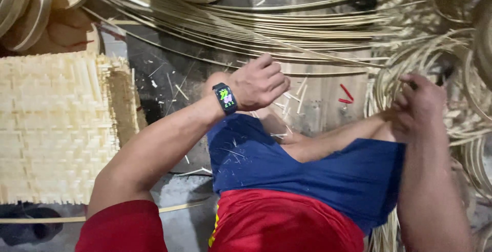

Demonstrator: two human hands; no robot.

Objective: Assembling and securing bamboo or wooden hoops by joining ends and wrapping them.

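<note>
Your left hand is a closed, empty fist; your right hand fingers grip coiled pale bamboo strips.

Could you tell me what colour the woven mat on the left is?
Pale cream-yellow woven mat, head view.

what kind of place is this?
Likely a bamboo or cane weaving workshop, worked on the floor. A woven mat lies at the left, long split strips fan across the floor, and the right hand is in a pile of coiled strips.
</note>
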